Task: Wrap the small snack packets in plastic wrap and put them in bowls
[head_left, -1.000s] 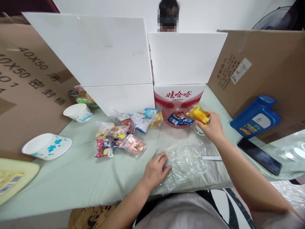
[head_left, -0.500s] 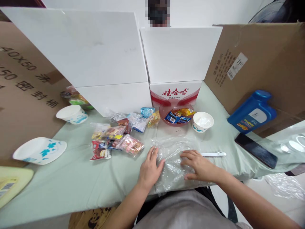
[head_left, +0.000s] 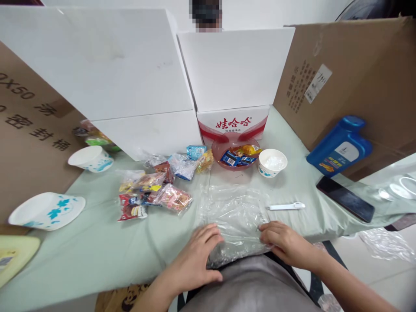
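A clear plastic bag [head_left: 235, 216] lies spread on the table in front of me, its near end at the table's edge. My left hand [head_left: 199, 255] is open at the bag's left side, with the thumb apart from the fingers. At the right side rests my right hand [head_left: 287, 242], its fingers slightly bent on the bag's edge and its thumb partly hidden. Just beyond that hand is a white box cutter [head_left: 286, 206]. Behind the bag stand a translucent red bowl [head_left: 232, 167] holding several wrapped snacks and a white paper bowl [head_left: 271, 172] with clear plastic inside.
Several packaged snacks [head_left: 172, 197] lie left of the bag. Two paper bowls [head_left: 92, 160] are farther left. A blue bottle [head_left: 339, 147] and a phone [head_left: 346, 199] are at the right. White boxes [head_left: 234, 69] and a cardboard box [head_left: 347, 82] border the table; a person's head shows behind.
Both hands have slid toward me along the bag and sit farther apart, near its lower side edges. The bag looks flatter. The view has shifted slightly.
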The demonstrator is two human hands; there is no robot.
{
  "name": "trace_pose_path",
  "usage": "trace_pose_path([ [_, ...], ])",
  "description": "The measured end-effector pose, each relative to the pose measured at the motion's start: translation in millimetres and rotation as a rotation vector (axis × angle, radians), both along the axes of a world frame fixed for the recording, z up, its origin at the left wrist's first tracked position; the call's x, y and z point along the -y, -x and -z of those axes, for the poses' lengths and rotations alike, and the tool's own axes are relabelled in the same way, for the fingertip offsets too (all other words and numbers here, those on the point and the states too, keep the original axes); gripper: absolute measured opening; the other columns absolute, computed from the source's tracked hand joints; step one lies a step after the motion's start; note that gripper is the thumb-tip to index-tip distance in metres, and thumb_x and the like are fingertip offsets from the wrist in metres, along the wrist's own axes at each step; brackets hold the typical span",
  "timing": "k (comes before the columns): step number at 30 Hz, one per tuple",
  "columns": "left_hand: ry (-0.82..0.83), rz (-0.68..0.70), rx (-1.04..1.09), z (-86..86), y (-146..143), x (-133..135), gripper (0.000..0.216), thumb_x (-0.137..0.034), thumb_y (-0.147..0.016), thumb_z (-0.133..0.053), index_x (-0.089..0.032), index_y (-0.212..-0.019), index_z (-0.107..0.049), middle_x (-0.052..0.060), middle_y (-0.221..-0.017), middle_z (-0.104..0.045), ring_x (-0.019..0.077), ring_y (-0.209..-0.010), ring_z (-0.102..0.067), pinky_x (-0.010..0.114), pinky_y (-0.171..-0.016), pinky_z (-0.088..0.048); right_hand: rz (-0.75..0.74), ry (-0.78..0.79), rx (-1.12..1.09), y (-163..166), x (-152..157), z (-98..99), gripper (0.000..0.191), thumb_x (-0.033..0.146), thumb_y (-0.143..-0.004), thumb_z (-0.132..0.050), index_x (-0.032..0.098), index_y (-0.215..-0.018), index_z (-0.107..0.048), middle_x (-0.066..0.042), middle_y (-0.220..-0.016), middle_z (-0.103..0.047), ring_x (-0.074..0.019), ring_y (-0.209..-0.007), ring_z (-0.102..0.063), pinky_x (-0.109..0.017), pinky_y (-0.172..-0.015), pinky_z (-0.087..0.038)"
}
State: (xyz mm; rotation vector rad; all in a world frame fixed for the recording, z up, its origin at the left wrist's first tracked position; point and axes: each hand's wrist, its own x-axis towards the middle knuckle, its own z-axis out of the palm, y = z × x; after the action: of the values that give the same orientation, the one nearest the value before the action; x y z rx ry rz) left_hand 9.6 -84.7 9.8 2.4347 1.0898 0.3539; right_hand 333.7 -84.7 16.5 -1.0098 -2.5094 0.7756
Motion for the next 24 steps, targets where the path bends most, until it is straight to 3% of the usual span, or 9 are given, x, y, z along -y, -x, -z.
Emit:
trace_pose_path([
  [2, 0.03, 0.02, -0.023, 2.2, 10.4, 6.1, 0.036, -0.018, -0.071, -0.071, -0.025, -0.105, -0.062, 0.006, -0.132, -0.059, 0.0319, -0.134, -0.043, 0.052, -0.107, -0.042, 0.05, 0.044, -0.015, -3.8, -2.6, -1.6, 0.025, 0.004, -0.084, -0.042, 0.021, -0.094, -0.057, -0.005, -0.09, -0.068, -0.0189, -0.091, -0.064, -0.035, -0.08, -0.053],
  [4, 0.068, 0.016, 0.01, 2.3, 19.7, 10.2, 0.024, -0.005, -0.076, -0.055, -0.023, -0.091, -0.062, 0.004, -0.129, -0.062, 0.0272, -0.135, -0.043, 0.046, -0.107, -0.043, 0.098, 0.088, -0.041, -7.5, -5.1, -2.7, 0.022, 0.01, -0.09, -0.04, 0.022, -0.097, -0.058, -0.004, -0.089, -0.068, -0.0171, -0.082, -0.064, -0.032, -0.073, -0.052],
  [7, 0.222, -0.037, 0.099, -6.4, 29.0, 10.9, 0.021, -0.007, -0.083, -0.046, -0.023, -0.086, -0.06, 0.003, -0.108, -0.07, 0.02, -0.111, -0.062, 0.033, -0.091, -0.053, 0.171, 0.179, -0.132, -8.9, -9.1, -1.4, 0.021, 0.019, -0.096, -0.038, 0.022, -0.099, -0.059, -0.004, -0.09, -0.069, -0.0161, -0.081, -0.066, -0.03, -0.073, -0.053],
  [10, 0.374, -0.19, 0.17, -15.8, 32.8, 0.9, 0.013, -0.021, -0.089, -0.046, -0.022, -0.087, -0.059, 0.001, -0.084, -0.07, 0.016, -0.078, -0.067, 0.027, -0.072, -0.054, 0.289, 0.276, -0.239, -2.8, -15.0, 5.3, 0.021, 0.023, -0.097, -0.038, 0.022, -0.102, -0.058, -0.004, -0.088, -0.07, -0.0162, -0.079, -0.068, -0.029, -0.07, -0.054],
  [12, 0.403, -0.324, 0.22, -14.1, 33.2, -11.2, 0.012, -0.028, -0.089, -0.049, -0.021, -0.087, -0.058, 0.0, -0.076, -0.068, 0.0165, -0.072, -0.067, 0.027, -0.068, -0.053, 0.37, 0.318, -0.278, 4.8, -21.2, 11.2, 0.023, 0.027, -0.097, -0.037, 0.021, -0.104, -0.058, -0.004, -0.084, -0.07, -0.0161, -0.07, -0.067, -0.029, -0.063, -0.054],
  [14, 0.397, -0.469, 0.276, -5.0, 31.8, -24.7, 0.013, -0.031, -0.085, -0.052, -0.021, -0.091, -0.057, -0.001, -0.073, -0.067, 0.0176, -0.07, -0.068, 0.027, -0.066, -0.052, 0.466, 0.34, -0.261, 13.9, -29.2, 16.4, 0.027, 0.03, -0.097, -0.036, 0.02, -0.104, -0.059, -0.004, -0.082, -0.07, -0.0154, -0.061, -0.065, -0.029, -0.06, -0.053],
  [17, 0.369, -0.667, 0.361, 14.4, 25.5, -40.0, 0.024, -0.033, -0.08, -0.055, -0.02, -0.1, -0.055, -0.002, -0.073, -0.066, 0.0178, -0.062, -0.067, 0.029, -0.064, -0.053, 0.615, 0.343, -0.19, 26.3, -43.1, 21.3, 0.032, 0.03, -0.095, -0.035, 0.019, -0.11, -0.06, -0.004, -0.089, -0.071, -0.0143, -0.057, -0.064, -0.031, -0.068, -0.053],
  [20, 0.31, -0.808, 0.395, 29.3, 17.1, -45.0, 0.032, -0.033, -0.076, -0.056, -0.019, -0.106, -0.054, -0.002, -0.075, -0.066, 0.0167, -0.056, -0.066, 0.03, -0.062, -0.054, 0.691, 0.269, -0.091, 35.2, -55.5, 24.0, 0.034, 0.025, -0.094, -0.035, 0.02, -0.116, -0.059, -0.006, -0.103, -0.071, -0.0161, -0.069, -0.067, -0.032, -0.079, -0.051],
  [24, 0.186, -0.859, 0.336, 36.3, 12.6, -41.3, 0.036, -0.028, -0.076, -0.056, -0.019, -0.111, -0.053, -0.001, -0.076, -0.065, 0.0165, -0.059, -0.066, 0.029, -0.061, -0.054, 0.731, 0.129, 0.118, 44.6, -64.5, 26.3, 0.031, 0.022, -0.096, -0.036, 0.018, -0.114, -0.06, -0.01, -0.112, -0.069, -0.0223, -0.1, -0.065, -0.033, -0.087, -0.045],
])
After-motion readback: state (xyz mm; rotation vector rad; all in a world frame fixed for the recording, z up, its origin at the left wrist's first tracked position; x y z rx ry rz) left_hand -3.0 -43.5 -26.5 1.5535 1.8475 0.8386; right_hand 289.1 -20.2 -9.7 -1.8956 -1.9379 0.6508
